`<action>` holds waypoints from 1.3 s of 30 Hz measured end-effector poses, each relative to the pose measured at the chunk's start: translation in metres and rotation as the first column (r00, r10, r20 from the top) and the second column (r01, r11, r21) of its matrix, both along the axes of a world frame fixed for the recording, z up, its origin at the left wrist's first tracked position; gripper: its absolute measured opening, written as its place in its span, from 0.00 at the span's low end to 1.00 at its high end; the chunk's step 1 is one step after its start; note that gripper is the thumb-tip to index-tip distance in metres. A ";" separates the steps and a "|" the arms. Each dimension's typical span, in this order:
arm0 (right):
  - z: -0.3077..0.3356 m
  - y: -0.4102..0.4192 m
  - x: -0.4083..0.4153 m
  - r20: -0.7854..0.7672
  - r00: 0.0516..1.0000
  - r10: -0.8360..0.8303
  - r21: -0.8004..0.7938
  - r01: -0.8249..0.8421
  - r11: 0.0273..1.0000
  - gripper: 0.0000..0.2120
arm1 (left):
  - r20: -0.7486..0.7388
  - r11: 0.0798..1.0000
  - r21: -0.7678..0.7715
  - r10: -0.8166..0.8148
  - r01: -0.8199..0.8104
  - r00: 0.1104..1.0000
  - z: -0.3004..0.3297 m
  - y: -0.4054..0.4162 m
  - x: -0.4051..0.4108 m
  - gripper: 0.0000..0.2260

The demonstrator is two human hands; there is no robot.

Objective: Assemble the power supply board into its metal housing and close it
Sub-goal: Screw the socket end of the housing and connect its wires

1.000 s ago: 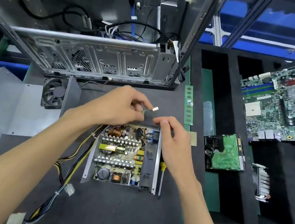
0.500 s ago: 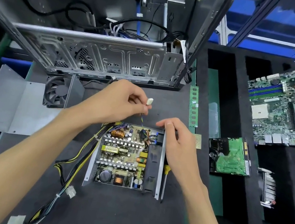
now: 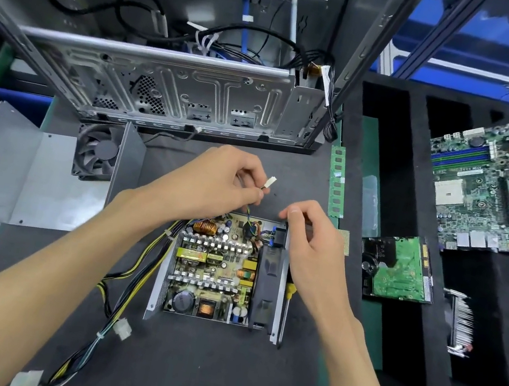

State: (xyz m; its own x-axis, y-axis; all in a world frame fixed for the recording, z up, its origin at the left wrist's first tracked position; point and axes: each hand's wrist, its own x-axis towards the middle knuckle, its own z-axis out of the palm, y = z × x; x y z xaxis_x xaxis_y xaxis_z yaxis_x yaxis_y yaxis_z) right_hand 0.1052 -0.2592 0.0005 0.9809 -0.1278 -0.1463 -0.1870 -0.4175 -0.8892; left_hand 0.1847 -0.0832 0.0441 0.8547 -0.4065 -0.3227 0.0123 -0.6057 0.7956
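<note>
Power supply board [image 3: 216, 267]: seated in open metal housing [image 3: 281, 286], table [image 3: 182, 364] centre. Left hand [image 3: 214, 182]: pinches thin wires bearing white connector [image 3: 270, 183] above board. Right hand [image 3: 315, 247]: fingers curled at housing's far right corner; grip unclear.

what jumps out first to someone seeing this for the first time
The open power supply at the centre of the dark mat, circuit board bared, both hands over its far end. The left hand pinches a wire with a small white plug. A green motherboard lies at far right.
</note>
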 end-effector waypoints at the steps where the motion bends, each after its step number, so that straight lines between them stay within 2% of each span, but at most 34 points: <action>1: 0.000 0.000 0.000 -0.003 1.000 0.003 0.003 -0.003 1.000 0.10 | 0.004 1.000 0.008 -0.005 0.005 1.000 -0.001 -0.001 0.000 0.04; 8: 0.001 -0.002 -0.004 -0.058 0.997 0.043 0.064 -0.039 0.997 0.04 | 0.011 0.998 0.066 -0.013 0.012 1.000 -0.008 0.004 0.001 0.04; 11: 0.002 -0.006 -0.004 -0.021 0.999 0.035 0.089 -0.033 0.995 0.06 | 0.005 0.997 0.075 -0.006 0.005 1.000 -0.010 0.007 0.000 0.04; 18: 0.001 -0.008 -0.003 0.030 0.998 0.058 0.086 -0.060 0.994 0.07 | -0.038 1.000 0.002 -0.015 0.015 0.999 -0.007 0.009 -0.003 0.05; 29: 0.001 -0.011 -0.007 0.012 1.000 0.016 0.154 -0.018 0.988 0.04 | -0.075 0.993 -0.114 -0.044 0.036 0.996 0.009 0.004 -0.012 0.03; 39: 0.000 -0.003 -0.009 0.025 0.999 -0.029 0.172 0.024 0.985 0.05 | -0.040 0.996 -0.036 -0.085 0.084 0.996 0.016 -0.001 -0.025 0.04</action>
State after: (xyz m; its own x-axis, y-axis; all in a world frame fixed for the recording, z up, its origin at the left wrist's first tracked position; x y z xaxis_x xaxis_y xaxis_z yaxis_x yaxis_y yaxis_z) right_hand 0.0958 -0.2626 0.0003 0.9815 -0.1292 -0.1412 -0.1703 -0.2535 -0.9522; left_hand 0.1596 -0.0844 0.0602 0.8031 -0.4883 -0.3414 -0.0045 -0.5780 0.8160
